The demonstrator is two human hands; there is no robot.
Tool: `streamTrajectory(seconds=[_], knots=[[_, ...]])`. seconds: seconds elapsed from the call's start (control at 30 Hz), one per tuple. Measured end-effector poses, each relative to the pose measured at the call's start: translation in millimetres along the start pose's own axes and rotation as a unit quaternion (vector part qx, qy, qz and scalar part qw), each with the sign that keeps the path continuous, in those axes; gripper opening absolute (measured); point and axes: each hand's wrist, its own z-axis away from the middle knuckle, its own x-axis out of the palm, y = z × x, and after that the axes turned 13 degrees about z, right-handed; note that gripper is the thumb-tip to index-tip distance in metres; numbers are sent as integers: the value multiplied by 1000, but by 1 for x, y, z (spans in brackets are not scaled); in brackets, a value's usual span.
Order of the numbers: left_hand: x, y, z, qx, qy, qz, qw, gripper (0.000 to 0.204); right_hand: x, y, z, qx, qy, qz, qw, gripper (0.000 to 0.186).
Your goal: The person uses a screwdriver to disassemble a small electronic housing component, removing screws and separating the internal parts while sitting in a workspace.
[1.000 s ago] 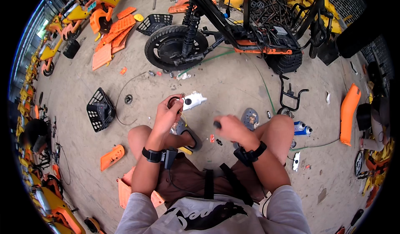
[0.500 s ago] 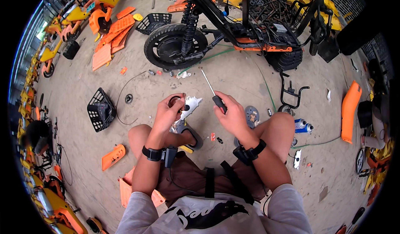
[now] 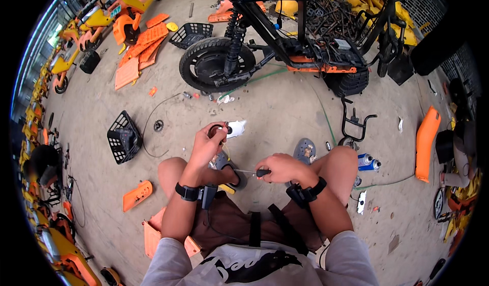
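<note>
Raised in front of my knees, my left hand point(image 3: 206, 146) is closed round a dark, curved, ring-like part point(image 3: 216, 130). Just past its fingertips shows a white flat piece point(image 3: 237, 129) with a ragged edge and a small black round part beside it; whether it hangs from the hand is not clear. A screwdriver point(image 3: 263, 173) with a dark handle is gripped in my right hand point(image 3: 283, 168), its thin metal shaft pointing left, below the left hand and near my left shoe point(image 3: 237, 176). The shaft touches nothing I can make out.
A stripped black scooter frame point(image 3: 285, 36) stands ahead. Left of me sits a black basket point(image 3: 124, 137) holding a drill-like tool. Blue spray cans point(image 3: 369, 162) and a bent black tube frame point(image 3: 355, 119) lie right. Orange panels point(image 3: 427, 143) and a green cord point(image 3: 326, 110) lie about.
My right hand has come down and turned, swinging the screwdriver from pointing up and away to pointing left. My left hand keeps its hold, and less of the white piece shows.
</note>
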Motion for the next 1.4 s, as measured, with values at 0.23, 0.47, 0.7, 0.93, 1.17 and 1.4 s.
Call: streamTrajectory(seconds=[0.23, 0.47, 0.7, 0.93, 1.17, 1.4], knots=[[-3, -1, 0, 0, 2, 13, 1000, 21, -10, 7, -7, 84, 338, -215, 912, 41], [1, -5, -1, 19, -7, -6, 1000, 21, -1, 6, -8, 78, 72, 22, 994, 38], [-2, -6, 0, 15, -5, -4, 1000, 20, -7, 2, 2, -59, 62, -114, 990, 38], [-3, -5, -3, 27, 8, 10, 1000, 21, -4, -1, -12, 107, 391, -86, 910, 38], [1, -3, -2, 33, 8, -1, 999, 22, 4, -1, -27, 95, 434, -74, 893, 38], [-2, -6, -1, 36, 20, -6, 999, 24, 5, -11, -12, 56, 18, -78, 995, 40]])
